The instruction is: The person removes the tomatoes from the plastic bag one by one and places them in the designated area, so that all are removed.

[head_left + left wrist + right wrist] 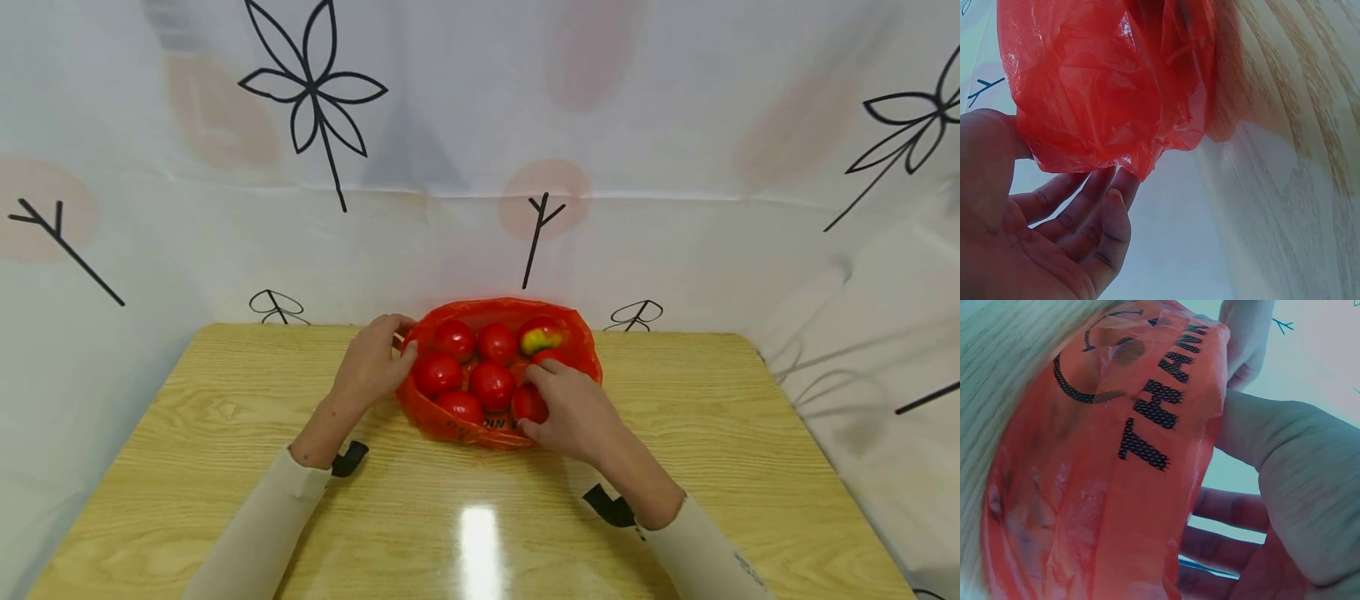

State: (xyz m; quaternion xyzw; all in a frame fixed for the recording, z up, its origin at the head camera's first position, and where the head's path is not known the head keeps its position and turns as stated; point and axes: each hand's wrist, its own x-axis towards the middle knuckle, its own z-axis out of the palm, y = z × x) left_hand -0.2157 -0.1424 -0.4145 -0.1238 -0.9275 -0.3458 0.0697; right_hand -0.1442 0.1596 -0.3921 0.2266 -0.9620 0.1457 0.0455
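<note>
A red plastic bag [498, 310] stands with its mouth spread wide, holding several glossy red tomatoes [492, 386]. At the back right inside it, a red fruit [542, 335] shows a yellow-green patch. My left hand [372, 358] holds the bag's left rim, its fingers bent around the edge; in the left wrist view the bag wall [1097, 87] covers some fingertips. Reaching over the front right rim, my right hand [573, 408] has thumb and fingers around a tomato [529, 404]. The printed bag wall [1129, 506] hides that grip in the right wrist view.
The bag rests near the back edge of a light wooden table [420, 517]. Behind it hangs a white cloth [450, 242] with black plant drawings and pale pink spots. Black straps [611, 507] show under both wrists.
</note>
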